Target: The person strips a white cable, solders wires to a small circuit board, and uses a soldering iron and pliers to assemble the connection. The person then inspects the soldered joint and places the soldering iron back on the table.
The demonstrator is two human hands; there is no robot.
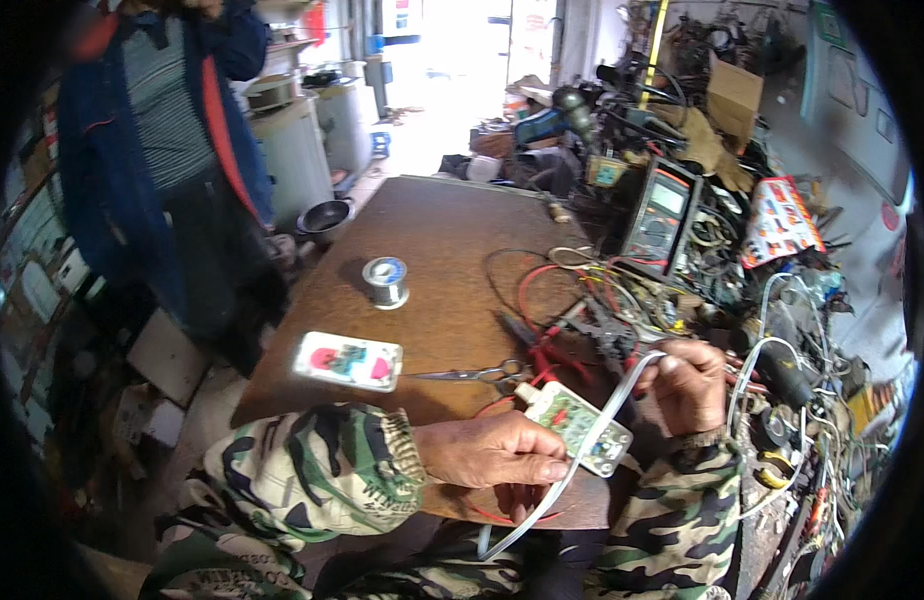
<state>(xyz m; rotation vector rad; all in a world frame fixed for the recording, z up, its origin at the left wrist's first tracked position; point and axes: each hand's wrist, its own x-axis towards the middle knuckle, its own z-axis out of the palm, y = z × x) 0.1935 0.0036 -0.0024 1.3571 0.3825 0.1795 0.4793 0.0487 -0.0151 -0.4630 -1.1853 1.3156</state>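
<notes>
A whitish flat cable (610, 408) stretches between my two hands, and its lower end loops down past the table's front edge. My left hand (497, 450) is closed, pinching the cable between thumb and fingers. Higher up on the right, my right hand (688, 388) grips the cable with its fingers curled. Beneath the cable lies a small circuit board in an open white case (584, 440), partly covered by the cable and my left hand. Scissors (472, 374) rest just beyond my left hand. To their left is a white case lid (348, 361) with pink and green patches.
A solder spool (385, 283) stands on the brown table (432, 225). Pliers (600, 328) and red and black test leads lie ahead of my hands. A multimeter (662, 215) leans against piled cables and parts on the right. A person in a dark jacket (132, 150) stands at the left.
</notes>
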